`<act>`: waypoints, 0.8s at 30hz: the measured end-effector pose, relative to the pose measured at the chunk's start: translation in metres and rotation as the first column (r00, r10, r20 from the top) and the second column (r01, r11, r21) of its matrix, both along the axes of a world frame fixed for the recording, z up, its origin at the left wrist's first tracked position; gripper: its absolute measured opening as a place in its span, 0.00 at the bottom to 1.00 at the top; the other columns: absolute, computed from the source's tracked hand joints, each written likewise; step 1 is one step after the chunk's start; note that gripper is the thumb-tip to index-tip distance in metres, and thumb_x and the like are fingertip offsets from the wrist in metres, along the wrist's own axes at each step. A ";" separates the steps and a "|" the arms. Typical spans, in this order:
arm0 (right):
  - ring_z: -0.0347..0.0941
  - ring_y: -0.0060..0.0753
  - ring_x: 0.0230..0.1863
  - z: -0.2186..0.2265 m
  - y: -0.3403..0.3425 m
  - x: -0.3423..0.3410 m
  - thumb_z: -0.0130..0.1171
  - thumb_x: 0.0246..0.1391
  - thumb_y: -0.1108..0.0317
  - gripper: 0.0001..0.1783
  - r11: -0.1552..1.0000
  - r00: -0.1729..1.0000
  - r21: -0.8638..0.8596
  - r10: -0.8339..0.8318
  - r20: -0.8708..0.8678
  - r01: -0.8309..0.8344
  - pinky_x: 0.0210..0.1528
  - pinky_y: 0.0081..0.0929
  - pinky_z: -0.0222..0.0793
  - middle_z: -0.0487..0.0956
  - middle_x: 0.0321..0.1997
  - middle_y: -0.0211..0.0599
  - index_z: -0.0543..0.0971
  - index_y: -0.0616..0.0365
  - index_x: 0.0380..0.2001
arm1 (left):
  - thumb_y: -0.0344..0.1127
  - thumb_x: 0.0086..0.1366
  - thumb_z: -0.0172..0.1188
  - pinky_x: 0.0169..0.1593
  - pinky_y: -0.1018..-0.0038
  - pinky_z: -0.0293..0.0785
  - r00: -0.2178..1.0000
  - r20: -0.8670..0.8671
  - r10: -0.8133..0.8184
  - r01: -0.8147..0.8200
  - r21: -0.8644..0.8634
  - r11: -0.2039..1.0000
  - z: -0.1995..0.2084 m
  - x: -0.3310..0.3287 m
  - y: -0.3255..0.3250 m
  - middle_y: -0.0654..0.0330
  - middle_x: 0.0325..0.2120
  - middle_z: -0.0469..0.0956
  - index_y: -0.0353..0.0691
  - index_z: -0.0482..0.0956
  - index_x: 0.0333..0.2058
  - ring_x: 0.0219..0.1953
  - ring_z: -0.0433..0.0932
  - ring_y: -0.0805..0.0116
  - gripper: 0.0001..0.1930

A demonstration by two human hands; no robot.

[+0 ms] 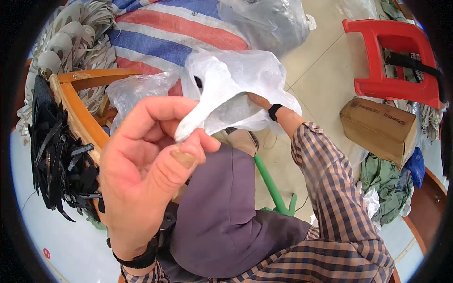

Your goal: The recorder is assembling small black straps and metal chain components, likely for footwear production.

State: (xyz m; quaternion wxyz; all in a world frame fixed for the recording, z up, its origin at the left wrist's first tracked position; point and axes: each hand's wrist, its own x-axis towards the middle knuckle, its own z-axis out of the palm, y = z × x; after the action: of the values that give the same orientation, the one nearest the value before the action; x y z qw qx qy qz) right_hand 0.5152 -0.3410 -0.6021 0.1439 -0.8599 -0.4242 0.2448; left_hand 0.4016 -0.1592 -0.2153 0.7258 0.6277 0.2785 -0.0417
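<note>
The fingers of the left hand pinch the handle of a white plastic bag, probably holding its mouth open for the right hand, partly inside; from here I can't tell whether that one grips anything. The bag is before a striped woven sack.

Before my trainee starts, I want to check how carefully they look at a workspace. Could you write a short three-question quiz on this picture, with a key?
1. Which hand pinches the near tip of the white plastic bag?
2. True or false: the red plastic stool is farther right in the picture than the striped sack.
3. Fill in: the person's right sleeve has a ____ pattern.

Key:
1. The left hand.
2. True.
3. Checked.
</note>
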 end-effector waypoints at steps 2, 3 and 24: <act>0.70 0.51 0.48 0.007 -0.011 0.007 0.50 0.43 0.70 0.22 1.000 1.000 -0.028 0.003 -0.022 -0.003 0.51 0.41 0.65 0.74 0.47 0.53 0.72 0.58 0.46 | 0.44 0.57 0.61 0.46 0.75 0.70 1.000 -0.017 0.004 -0.004 -0.029 1.000 -0.004 0.003 -0.002 0.61 0.26 0.71 0.26 0.67 0.44 0.35 0.73 0.72 0.26; 0.70 0.51 0.48 0.011 -0.013 0.014 0.50 0.43 0.70 0.22 0.999 0.999 -0.047 0.001 -0.032 -0.003 0.51 0.41 0.65 0.74 0.47 0.53 0.72 0.58 0.46 | 0.44 0.58 0.61 0.46 0.75 0.70 0.999 -0.035 0.003 -0.005 -0.064 0.998 -0.004 0.003 -0.005 0.61 0.26 0.71 0.26 0.67 0.44 0.35 0.73 0.72 0.26; 0.76 0.45 0.26 0.159 0.085 0.033 0.50 0.44 0.72 0.12 0.821 0.999 0.569 0.048 0.017 -0.049 0.34 0.32 0.72 0.80 0.29 0.45 0.78 0.64 0.32 | 0.31 0.57 0.57 0.60 0.67 0.57 0.985 -0.020 -0.172 0.173 0.161 0.972 0.039 -0.019 0.013 0.54 0.52 0.68 0.33 0.64 0.54 0.56 0.65 0.64 0.25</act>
State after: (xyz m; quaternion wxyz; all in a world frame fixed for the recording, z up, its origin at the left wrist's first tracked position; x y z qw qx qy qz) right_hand 0.5485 -0.2564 -0.4431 0.3870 -0.7671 -0.4997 0.1096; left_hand 0.3831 -0.1461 -0.1760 0.6651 0.7063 0.2277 -0.0836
